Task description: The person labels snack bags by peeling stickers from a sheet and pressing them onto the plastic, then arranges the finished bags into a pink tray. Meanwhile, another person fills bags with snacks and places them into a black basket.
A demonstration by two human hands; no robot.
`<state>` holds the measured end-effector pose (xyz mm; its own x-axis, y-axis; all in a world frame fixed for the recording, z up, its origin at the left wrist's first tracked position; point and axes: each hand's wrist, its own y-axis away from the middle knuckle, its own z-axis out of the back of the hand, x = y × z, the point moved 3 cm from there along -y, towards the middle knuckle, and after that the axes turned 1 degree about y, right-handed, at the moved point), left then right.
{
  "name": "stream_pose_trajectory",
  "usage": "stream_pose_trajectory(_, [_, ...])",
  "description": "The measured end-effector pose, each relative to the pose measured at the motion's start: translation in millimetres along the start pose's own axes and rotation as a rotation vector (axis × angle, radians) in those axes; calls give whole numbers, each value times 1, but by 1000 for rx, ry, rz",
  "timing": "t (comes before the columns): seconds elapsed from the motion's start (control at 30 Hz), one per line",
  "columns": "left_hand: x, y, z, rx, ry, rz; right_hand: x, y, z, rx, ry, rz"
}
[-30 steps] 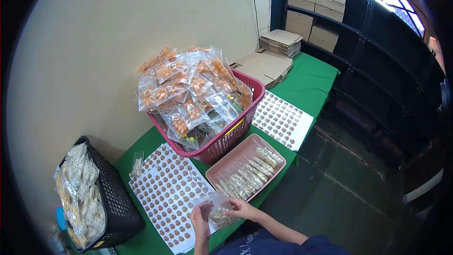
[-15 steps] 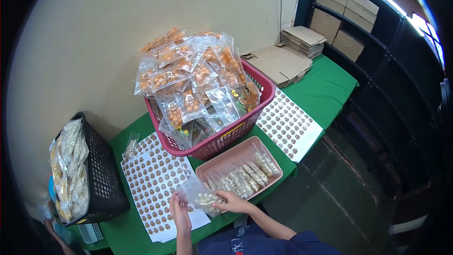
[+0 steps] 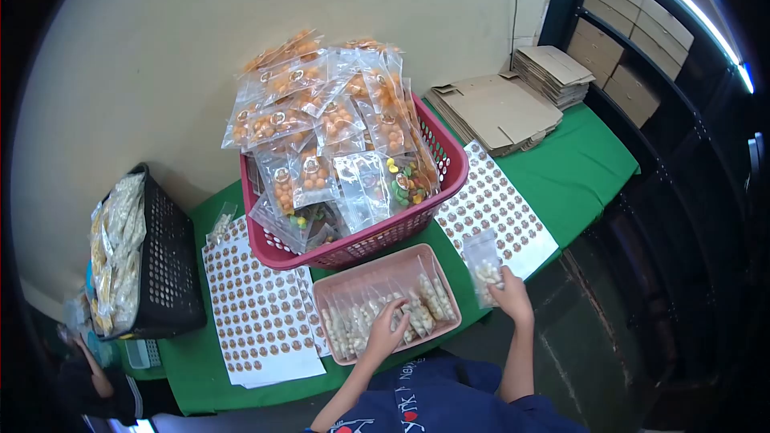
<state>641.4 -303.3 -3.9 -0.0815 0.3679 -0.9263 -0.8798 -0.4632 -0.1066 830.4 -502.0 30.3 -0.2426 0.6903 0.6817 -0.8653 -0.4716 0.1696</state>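
My right hand pinches a clear plastic bag of white, rounded pieces by its edge, over the right sticker sheet near the table's edge. The pink tray holds a row of similar filled bags, leaning side by side. At the middle of that row is my left hand, thumb and fingers apart and curved against the bags; no bag is lifted in it. Some of the bags are hidden behind its fingers.
A red basket heaped with orange-filled bags stands behind the tray. Sticker sheets lie left, another sheet right. A black basket stands left, flattened cardboard at the back. Another person's arm shows lower left.
The hands have separated. My right hand has carried the bag rightward from above the left sheets to the right sheet. My left hand has let go of it and moved onto the tray's bags.
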Motion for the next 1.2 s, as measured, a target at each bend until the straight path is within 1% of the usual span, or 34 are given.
stream_pose_trajectory(0.03, [-2, -2, -10, 12, -39, -19, -3, -7, -5, 40, -28, 14])
stream_pose_trajectory(0.07, [0, -7, -21, 25, -81, -42, -11, -13, -21, 36, 40, 125])
stream_pose_trajectory(0.1, [2, -12, -32, 39, -126, -68, 5, -12, -27, 81, 17, 199])
stream_pose_trajectory(0.13, [6, -16, -44, -52, -194, -140, 10, -15, -38, 179, 74, 170])
stream_pose_trajectory(0.17, [13, -21, -53, -22, -282, -58, 13, -15, -50, 277, 128, 136])
stream_pose_trajectory(0.23, [24, -30, -65, 50, -455, 103, 13, -16, -75, 246, 200, 87])
stream_pose_trajectory(0.27, [24, -32, -68, -49, -512, 80, 13, -16, -84, 229, 239, 62])
stream_pose_trajectory(0.37, [26, -32, -72, -90, -687, 47, 33, -10, -82, 242, 270, 111])
stream_pose_trajectory(0.4, [29, -32, -74, -65, -691, 51, 32, -10, -83, 209, 241, 165])
stream_pose_trajectory(0.5, [37, -27, -76, 5, -662, 62, 26, -6, -94, 219, 259, 218])
stream_pose_trajectory(0.57, [41, -22, -73, 52, -588, 65, 24, 1, -96, 416, 263, 193])
stream_pose_trajectory(0.6, [39, -18, -71, 105, -596, 113, 24, 5, -98, 512, 260, 176])
stream_pose_trajectory(0.67, [32, -10, -69, 209, -602, 206, 9, 7, -113, 606, 286, 256])
stream_pose_trajectory(0.7, [31, -8, -69, 184, -623, 213, 8, 8, -116, 655, 303, 296])
stream_pose_trajectory(0.8, [29, -1, -71, 117, -674, 229, 9, 8, -117, 684, 273, 262])
stream_pose_trajectory(0.9, [22, -1, -70, 81, -715, 229, 17, 12, -115, 679, 303, 286])
stream_pose_trajectory(0.97, [10, -2, -66, 91, -769, 236, 10, 11, -121, 676, 280, 205])
stream_pose_trajectory(1.0, [8, -4, -63, 15, -738, 210, 11, 11, -122, 674, 264, 164])
stream_pose_trajectory(1.07, [7, -8, -55, -132, -673, 157, 17, 14, -121, 669, 257, 167])
stream_pose_trajectory(1.1, [6, -11, -51, -155, -664, 144, 19, 16, -120, 668, 256, 167])
stream_pose_trajectory(1.2, [5, -10, -45, -209, -617, 125, -7, 19, -139, 538, 200, 119])
